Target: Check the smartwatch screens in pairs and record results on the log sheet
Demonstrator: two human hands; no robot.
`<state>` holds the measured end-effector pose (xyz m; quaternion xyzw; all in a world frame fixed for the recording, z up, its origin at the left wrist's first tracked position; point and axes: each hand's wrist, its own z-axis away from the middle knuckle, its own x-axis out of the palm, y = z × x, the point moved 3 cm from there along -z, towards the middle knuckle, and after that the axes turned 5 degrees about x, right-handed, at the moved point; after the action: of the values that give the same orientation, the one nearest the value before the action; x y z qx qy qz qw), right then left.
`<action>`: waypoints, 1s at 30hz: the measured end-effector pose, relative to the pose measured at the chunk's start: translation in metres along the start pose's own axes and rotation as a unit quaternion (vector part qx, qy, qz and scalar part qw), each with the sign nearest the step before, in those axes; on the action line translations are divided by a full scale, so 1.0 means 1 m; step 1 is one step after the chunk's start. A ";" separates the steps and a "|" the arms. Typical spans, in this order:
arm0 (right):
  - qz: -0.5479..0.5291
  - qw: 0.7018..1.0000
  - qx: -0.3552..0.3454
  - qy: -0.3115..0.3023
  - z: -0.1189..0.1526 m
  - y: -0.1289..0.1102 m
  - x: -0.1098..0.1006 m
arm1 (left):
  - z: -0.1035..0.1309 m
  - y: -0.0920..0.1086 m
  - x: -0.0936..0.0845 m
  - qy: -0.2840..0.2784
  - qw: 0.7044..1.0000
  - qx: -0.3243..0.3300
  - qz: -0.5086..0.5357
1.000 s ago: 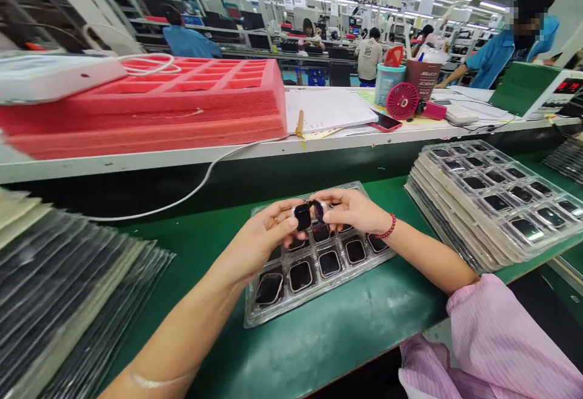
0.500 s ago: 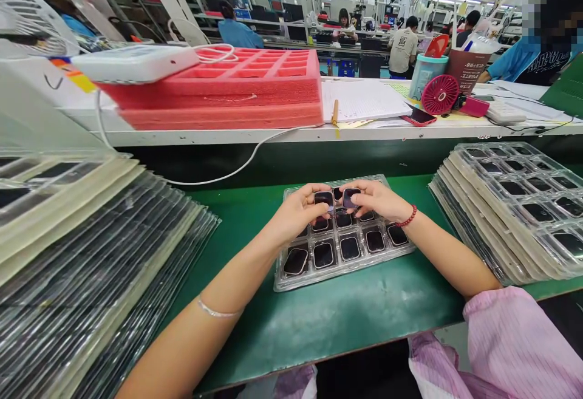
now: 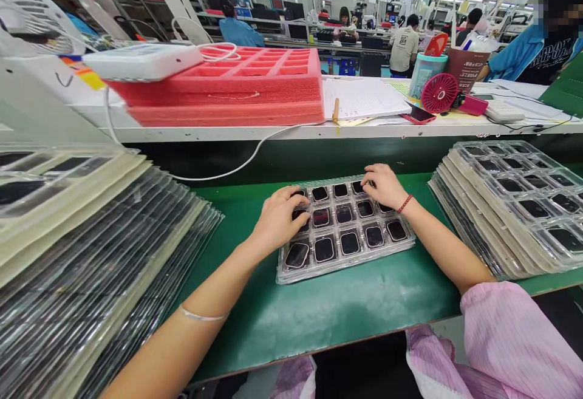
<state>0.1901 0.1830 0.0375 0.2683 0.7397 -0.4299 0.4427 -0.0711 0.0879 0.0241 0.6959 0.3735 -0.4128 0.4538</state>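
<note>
A clear plastic tray (image 3: 298, 272) lies on the green bench, its compartments holding dark rounded-square pieces with pale rims. One such piece (image 3: 297, 255) sits tilted in the near left compartment. Over the tray's left edge is my left hand (image 3: 279, 217), thumb and fingers apart around the dark pieces there, holding nothing that shows. My right hand (image 3: 384, 186) is at the far right corner of the tray, fingers curved and apart above a dark piece (image 3: 358, 187), partly covering it.
Stacked trays (image 3: 113, 253) rise at the left, with another filled stack (image 3: 510, 204) at the right. Behind, a white shelf (image 3: 273, 134) bears red foam (image 3: 223, 92), papers (image 3: 359, 100) and a pink fan (image 3: 439, 93). A white cable (image 3: 218, 175) hangs below it. People sit farther back.
Both hands have moved apart from the tray's middle, the left toward the left edge, the right toward the far right corner. The two dark pieces they held are out of their fingers.
</note>
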 end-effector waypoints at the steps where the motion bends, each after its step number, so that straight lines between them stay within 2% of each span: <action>1: 0.019 0.998 -0.046 -0.023 0.004 -0.014 0.005 | -0.002 0.007 0.001 -0.012 1.000 0.012 -0.009; 3: 0.053 0.990 -0.114 -0.063 0.014 -0.037 0.014 | -0.006 0.018 0.004 -0.037 0.999 0.019 -0.022; 6: 0.034 0.987 -0.134 -0.086 0.022 -0.053 0.018 | -0.010 0.030 0.006 -0.040 0.999 0.020 0.017; 8: -0.071 0.984 -0.130 -0.100 0.023 -0.054 0.015 | -0.012 0.036 0.003 -0.014 0.994 0.014 0.105; 10: -0.234 0.960 -0.086 -0.129 0.020 -0.050 0.010 | -0.015 0.040 -0.001 0.001 0.971 -0.026 0.240; 12: -0.391 0.904 -0.003 -0.175 0.018 -0.045 0.005 | -0.020 0.045 -0.006 -0.008 0.919 -0.089 0.383; 15: -0.532 0.813 0.091 -0.216 0.016 -0.040 -0.005 | -0.027 0.053 -0.016 -0.023 0.818 -0.147 0.556; 18: -0.619 0.743 0.120 -0.226 0.016 -0.036 -0.017 | -0.029 0.057 -0.027 -0.042 0.731 -0.169 0.660; 20: -0.658 0.705 0.118 -0.238 0.018 -0.034 -0.023 | -0.026 0.057 -0.033 -0.059 0.703 -0.170 0.689; 22: -0.680 0.682 0.101 -0.252 0.020 -0.034 -0.027 | -0.021 0.057 -0.037 -0.070 0.692 -0.161 0.700; 25: -0.694 0.665 0.071 -0.268 0.023 -0.038 -0.027 | -0.016 0.057 -0.037 -0.080 0.687 -0.135 0.709; 30: -0.689 0.677 0.041 -0.256 0.026 -0.044 -0.024 | -0.015 0.060 -0.032 -0.090 0.698 -0.106 0.703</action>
<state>0.1776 0.1384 0.0701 -0.4199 0.5546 -0.6949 0.1823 -0.0263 0.0784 0.0765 0.6628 -0.2259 0.0074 0.7139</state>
